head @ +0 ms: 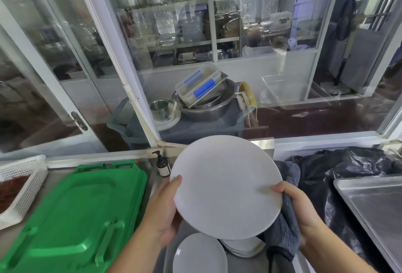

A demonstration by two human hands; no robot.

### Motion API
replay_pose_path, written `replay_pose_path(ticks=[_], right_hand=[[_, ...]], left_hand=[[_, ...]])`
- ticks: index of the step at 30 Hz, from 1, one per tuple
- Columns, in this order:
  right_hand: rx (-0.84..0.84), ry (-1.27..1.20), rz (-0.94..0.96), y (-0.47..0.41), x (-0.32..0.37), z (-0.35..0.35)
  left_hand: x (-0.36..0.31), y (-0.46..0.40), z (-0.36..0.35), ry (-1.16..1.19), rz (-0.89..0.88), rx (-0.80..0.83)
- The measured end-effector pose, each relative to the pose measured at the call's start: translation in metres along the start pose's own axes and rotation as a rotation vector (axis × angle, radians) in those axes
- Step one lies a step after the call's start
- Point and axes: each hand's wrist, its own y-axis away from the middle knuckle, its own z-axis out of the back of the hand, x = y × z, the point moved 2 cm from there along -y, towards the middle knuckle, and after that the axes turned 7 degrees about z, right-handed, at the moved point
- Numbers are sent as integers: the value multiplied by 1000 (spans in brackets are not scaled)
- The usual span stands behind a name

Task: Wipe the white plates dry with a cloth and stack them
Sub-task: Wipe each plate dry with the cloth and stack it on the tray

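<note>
I hold a large white plate (225,187) up in front of me, tilted toward the camera. My left hand (164,214) grips its left rim, thumb on the face. My right hand (299,212) grips the right rim through a dark grey cloth (285,227) that wraps behind the plate and hangs down. Below the held plate lies a single white plate (199,253), and to its right a stack of white plates (243,247), partly hidden by the held plate and the cloth.
A green plastic lid (74,212) lies at the left, a white basket (21,188) beyond it. A brown pump bottle (162,165) stands behind the plate. Black plastic bags (348,168) and a steel tray (374,205) sit at the right. Glass panels rise behind the counter.
</note>
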Motion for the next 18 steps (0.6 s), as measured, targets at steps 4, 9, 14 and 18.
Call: replay_pose_path(ticks=[4,9,14,18], right_hand=[[-113,81,114,0,10,24],[-223,135,278,7,18,56],[-345,87,323,30,18,93],[-491,60,397,63,16,130]], left_hand=[[11,-2,-15,16,-25,-6],[22,-7,-34,-37,-51,25],[37,-14,-70,-151,-63,147],[62,-22,-101,-211,9,281]])
